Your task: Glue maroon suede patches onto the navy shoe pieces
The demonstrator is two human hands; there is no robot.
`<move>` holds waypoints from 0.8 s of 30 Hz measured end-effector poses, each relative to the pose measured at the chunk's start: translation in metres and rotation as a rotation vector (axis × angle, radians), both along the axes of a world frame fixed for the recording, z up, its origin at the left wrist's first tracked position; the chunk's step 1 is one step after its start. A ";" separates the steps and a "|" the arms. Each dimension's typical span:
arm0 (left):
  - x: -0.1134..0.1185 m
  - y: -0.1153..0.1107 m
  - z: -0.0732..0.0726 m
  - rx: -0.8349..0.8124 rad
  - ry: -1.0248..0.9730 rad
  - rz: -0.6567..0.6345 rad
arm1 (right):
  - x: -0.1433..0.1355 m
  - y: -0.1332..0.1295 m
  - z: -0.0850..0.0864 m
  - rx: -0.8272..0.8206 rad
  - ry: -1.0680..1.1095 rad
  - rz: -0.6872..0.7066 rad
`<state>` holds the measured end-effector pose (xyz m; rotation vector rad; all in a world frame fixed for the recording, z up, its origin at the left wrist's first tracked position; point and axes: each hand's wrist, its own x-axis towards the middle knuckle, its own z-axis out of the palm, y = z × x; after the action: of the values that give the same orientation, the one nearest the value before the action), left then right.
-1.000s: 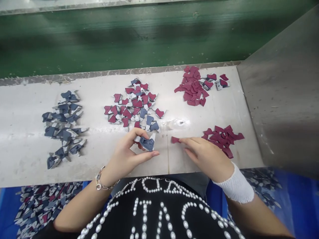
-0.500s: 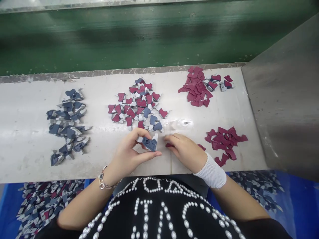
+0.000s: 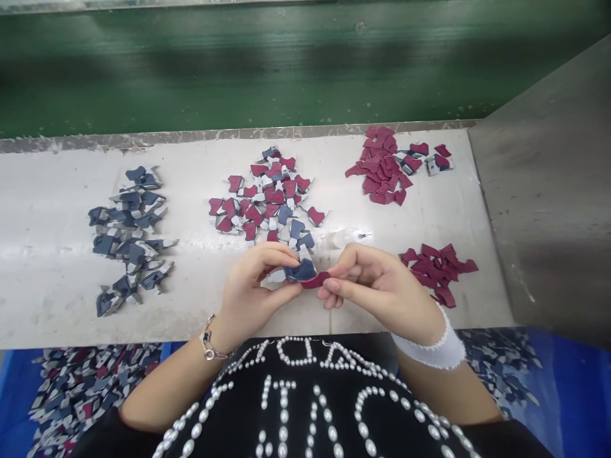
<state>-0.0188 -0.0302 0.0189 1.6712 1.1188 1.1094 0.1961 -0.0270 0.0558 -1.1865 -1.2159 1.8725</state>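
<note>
Between the thumb and fingers of my left hand (image 3: pixel 260 280) is a small blue-and-grey plastic part (image 3: pixel 300 270), held over the near side of the white worktop. My right hand (image 3: pixel 375 280) pinches a thin maroon plastic piece (image 3: pixel 316 280) by its right end. The maroon piece's other end touches or overlaps the lower edge of the blue-and-grey part; I cannot tell whether it is seated. Just beyond my hands lies a pile of grey parts with maroon or blue faces (image 3: pixel 272 197). Loose maroon pieces (image 3: pixel 439 270) lie right of my right hand, partly hidden by it.
Blue-and-grey parts (image 3: pixel 131 222) form a column on the left of the worktop (image 3: pixel 48 280). Another maroon heap (image 3: pixel 379 165) lies at the back right, beside a few assembled parts (image 3: pixel 436 164). A metal panel (image 3: pixel 548 191) bounds the right. Full blue bins (image 3: pixel 19 381) stand below the front edge.
My right hand has turned and lifted the maroon piece from the worktop, bringing it against the blue-and-grey part. My left hand has shifted slightly right with its part.
</note>
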 end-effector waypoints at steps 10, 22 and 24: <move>-0.001 -0.001 0.005 0.319 0.120 0.035 | -0.010 0.012 0.002 -0.121 0.143 -0.011; -0.004 0.000 0.013 0.386 0.100 0.035 | -0.011 0.008 0.015 0.113 -0.102 0.070; -0.003 -0.001 0.014 0.399 0.117 0.042 | -0.013 0.006 0.018 0.140 -0.133 0.094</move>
<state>-0.0218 -0.0307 0.0329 2.0494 1.0572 1.3424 0.1829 -0.0208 0.0734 -1.2118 -1.4739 1.7655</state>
